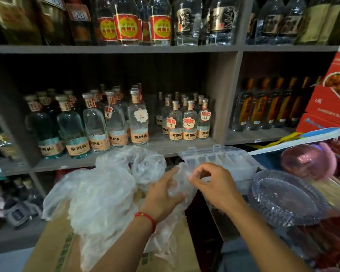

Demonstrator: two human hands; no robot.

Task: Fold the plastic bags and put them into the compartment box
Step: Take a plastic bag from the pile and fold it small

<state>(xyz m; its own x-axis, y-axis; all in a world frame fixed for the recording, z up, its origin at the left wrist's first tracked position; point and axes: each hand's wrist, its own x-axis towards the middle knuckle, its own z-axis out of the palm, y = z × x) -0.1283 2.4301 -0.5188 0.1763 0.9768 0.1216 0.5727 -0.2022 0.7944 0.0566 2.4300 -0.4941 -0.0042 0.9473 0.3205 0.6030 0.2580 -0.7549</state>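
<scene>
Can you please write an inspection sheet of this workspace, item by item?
Surface: cardboard box serves as the worktop.
Job's things: heap of plastic bags lies on it; one bag is held in both hands; clear compartment box stands open behind.
Clutter: glass dish, pink bowl, red carton.
Hands: left hand grips the bag; right hand pinches it with its fingers.
Cables: nothing seen.
Surroundings: shelves filled with bottles.
</scene>
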